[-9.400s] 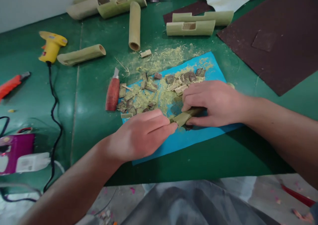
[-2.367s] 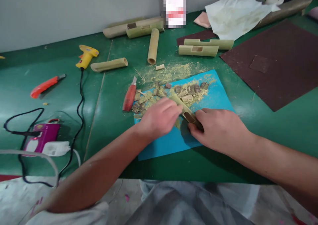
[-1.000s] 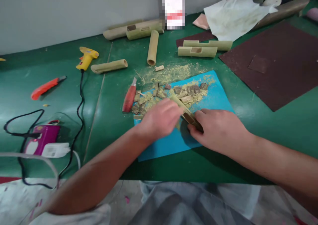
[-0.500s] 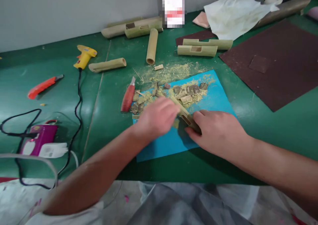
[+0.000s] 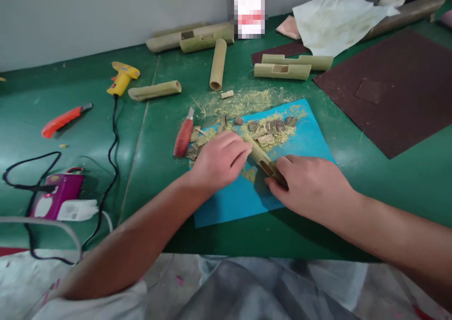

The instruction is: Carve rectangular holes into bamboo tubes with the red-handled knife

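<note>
My right hand (image 5: pixel 310 181) is wrapped around the near end of a notched bamboo tube (image 5: pixel 259 154), which slants away over a blue sheet (image 5: pixel 226 209). At the tube's far end is my left hand (image 5: pixel 223 162), its fingers curled and pressed together; what they hold, if anything, is hidden. Bamboo chips (image 5: pixel 266 140) and pale shavings (image 5: pixel 250 174) lie on the sheet around the tube. To the left of my left hand, a red-handled carving knife (image 5: pixel 184 138) rests partly beside the sheet, blade pointing away.
Several cut bamboo tubes (image 5: pixel 282 71) lie toward the back. On the left are a yellow hot glue gun (image 5: pixel 122 78), an orange utility knife (image 5: pixel 63 121) and a purple power box (image 5: pixel 61 195) with cables. A dark brown sheet (image 5: pixel 395 89) and white paper (image 5: pixel 335 20) lie right.
My left hand was blurred by motion and is now sharper, still at the tube's far end. My right hand keeps its grip. The whole view has shifted slightly.
</note>
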Tool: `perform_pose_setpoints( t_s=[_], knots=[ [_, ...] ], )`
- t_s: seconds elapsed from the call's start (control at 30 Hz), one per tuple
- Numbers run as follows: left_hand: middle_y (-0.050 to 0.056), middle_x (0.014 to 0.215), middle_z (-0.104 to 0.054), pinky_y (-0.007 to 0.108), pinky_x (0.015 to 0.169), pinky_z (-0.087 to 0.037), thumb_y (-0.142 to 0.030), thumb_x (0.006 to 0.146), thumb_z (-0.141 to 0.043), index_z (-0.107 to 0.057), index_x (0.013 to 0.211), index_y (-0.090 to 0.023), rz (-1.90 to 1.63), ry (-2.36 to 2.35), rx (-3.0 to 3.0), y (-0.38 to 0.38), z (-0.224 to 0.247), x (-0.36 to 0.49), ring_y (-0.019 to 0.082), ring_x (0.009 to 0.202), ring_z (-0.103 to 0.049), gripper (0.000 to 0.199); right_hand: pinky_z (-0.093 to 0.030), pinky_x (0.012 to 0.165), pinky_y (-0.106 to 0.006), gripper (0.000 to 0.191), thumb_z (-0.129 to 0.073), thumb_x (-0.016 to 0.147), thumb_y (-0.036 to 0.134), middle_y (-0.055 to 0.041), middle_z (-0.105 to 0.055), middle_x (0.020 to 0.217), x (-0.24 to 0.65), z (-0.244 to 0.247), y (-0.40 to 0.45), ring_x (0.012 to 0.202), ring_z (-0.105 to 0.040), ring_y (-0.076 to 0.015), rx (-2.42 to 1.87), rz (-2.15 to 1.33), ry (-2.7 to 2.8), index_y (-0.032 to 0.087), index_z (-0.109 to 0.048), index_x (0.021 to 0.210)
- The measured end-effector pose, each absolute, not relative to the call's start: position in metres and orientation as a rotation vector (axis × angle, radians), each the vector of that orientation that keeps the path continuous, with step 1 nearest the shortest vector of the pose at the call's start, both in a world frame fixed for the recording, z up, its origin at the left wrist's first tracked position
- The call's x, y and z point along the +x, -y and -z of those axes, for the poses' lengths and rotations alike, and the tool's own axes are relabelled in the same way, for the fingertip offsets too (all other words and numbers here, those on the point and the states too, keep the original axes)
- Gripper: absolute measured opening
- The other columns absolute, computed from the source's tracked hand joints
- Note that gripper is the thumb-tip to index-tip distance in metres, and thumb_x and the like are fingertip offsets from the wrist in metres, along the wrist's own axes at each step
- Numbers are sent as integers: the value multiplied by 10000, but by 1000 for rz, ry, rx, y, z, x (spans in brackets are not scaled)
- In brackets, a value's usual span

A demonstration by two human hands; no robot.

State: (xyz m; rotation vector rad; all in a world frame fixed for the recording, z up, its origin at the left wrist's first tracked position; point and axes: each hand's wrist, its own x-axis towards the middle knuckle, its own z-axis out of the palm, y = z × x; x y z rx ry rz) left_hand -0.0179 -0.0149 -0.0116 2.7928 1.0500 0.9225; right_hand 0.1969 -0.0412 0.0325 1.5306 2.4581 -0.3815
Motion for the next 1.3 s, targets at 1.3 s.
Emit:
perform_pose_setpoints(
  t_s=[1.3],
  knots=[
    [45,880,-772,313,756,-555,-199,1107,-581,-744,1027,-150,-979,-1001,2780,-2,19,-29,177,792,-674,188,-143,591,-336,314,-674,984,449,-131,-800,851,200,-31,39,701,-681,-225,1513,218,-2492,162,-772,903]
  ],
)
